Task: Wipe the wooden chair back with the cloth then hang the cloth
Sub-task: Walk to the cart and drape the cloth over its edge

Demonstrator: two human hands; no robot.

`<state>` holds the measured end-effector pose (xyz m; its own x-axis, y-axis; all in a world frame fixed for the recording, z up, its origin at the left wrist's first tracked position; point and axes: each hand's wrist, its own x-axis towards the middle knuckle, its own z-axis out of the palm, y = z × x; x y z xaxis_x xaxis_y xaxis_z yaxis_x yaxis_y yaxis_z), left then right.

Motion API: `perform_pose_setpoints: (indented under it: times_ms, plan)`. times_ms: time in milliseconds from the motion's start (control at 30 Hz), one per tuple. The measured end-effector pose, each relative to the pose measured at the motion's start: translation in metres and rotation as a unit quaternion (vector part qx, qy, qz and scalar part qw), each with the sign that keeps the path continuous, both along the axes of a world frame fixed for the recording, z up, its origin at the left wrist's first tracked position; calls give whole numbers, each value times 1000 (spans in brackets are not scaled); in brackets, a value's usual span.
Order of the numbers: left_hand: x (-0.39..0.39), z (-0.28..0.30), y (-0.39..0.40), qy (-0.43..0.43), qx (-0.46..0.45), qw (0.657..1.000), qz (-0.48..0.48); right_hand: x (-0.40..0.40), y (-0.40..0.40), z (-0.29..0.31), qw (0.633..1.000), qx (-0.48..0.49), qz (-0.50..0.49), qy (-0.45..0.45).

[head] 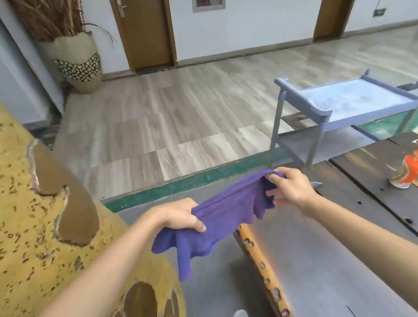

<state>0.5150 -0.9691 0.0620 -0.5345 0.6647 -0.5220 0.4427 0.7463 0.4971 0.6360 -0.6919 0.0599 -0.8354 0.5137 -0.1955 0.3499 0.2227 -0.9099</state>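
A soft purple terry cloth is held stretched in the air between both hands, in front of the body and just above the near end of a wooden edge. The left hand is closed around the cloth's left end, with a loose tail hanging below the fist. The right hand pinches the right end between thumb and fingertips.

The cloth is judged light, limp and non-slip; it sags wherever it is unsupported. It is best taken by two corners or along one hem, so that it can be spread flat for hanging.

At far left, a large yellow speckled vessel with brown patches stands close beside the left forearm and limits movement to that side. Below the cloth runs an orange-brown wooden rail with knot holes; whether it is the chair back cannot be told. Beyond stands a pale blue two-tier plastic cart. At right, an orange plastic bottle lies on a dark wooden plank table, well apart from the hands.
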Motion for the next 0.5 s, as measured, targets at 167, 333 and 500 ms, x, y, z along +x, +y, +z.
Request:
perform_pose_setpoints:
  times_ms: [167,333,500]
  plan:
    - [-93,-20,73,13,5,1000,11,-78,74,-26,999,32,-25,-4]
    - [-186,-29,147,13,-9,1000,-2,-153,140,-48,997,4,-74,-12]
    - [-241,-46,196,29,7,999,-30,-193,179,-60,994,32,-105,-24]
